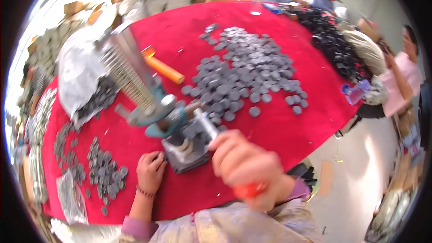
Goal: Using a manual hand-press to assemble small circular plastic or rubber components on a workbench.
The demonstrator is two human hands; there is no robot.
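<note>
A hand press [180,146] with a grey-green frame and dark base stands on the red-covered table, a tall coil spring [128,81] leaning up from it. My right hand [240,164], blurred by motion, is wrapped round the press's metal lever [207,123]; a red knob [250,190] shows below the fist. Beside the base, at its left, my left hand [150,171] rests on the cloth with fingers drawn together. A small dark piece shows at its fingertips, too small to make out fully. Small grey discs [108,171] lie in a loose group to its left.
A large heap of grey discs [243,72] covers the table beyond the press. An orange-handled hammer [164,67] lies behind it. At left are a white sack [81,72] spilling discs and a clear plastic bag [72,198]. Black parts [333,40] and other people [400,72] are at right.
</note>
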